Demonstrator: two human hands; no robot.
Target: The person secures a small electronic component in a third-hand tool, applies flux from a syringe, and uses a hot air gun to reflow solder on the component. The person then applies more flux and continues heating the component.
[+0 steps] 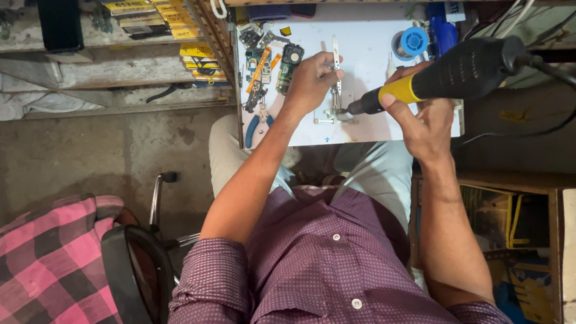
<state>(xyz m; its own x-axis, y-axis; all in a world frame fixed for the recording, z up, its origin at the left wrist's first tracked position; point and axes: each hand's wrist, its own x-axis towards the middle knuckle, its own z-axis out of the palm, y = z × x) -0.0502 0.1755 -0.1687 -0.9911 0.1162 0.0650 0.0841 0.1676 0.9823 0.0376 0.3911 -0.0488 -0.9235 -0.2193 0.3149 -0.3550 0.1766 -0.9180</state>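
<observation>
Nearest, a purple dotted shirt [324,264] fills the lower frame; a black chair [135,276] w/ pink plaid cloth [48,258] sits near left. Right hand [423,117] is clamped on a black-and-yellow hot-air tool [447,75], nozzle aimed left at a small metal holder [333,114]. Left hand [309,81] is closed on steel tweezers [336,57] over that holder. White work mat [372,129]: bare strip along near edge. Far left, circuit boards [264,60] & blue-handled pliers [255,126]; far right, a blue solder spool [413,42]. Concrete floor [90,156] at left.
</observation>
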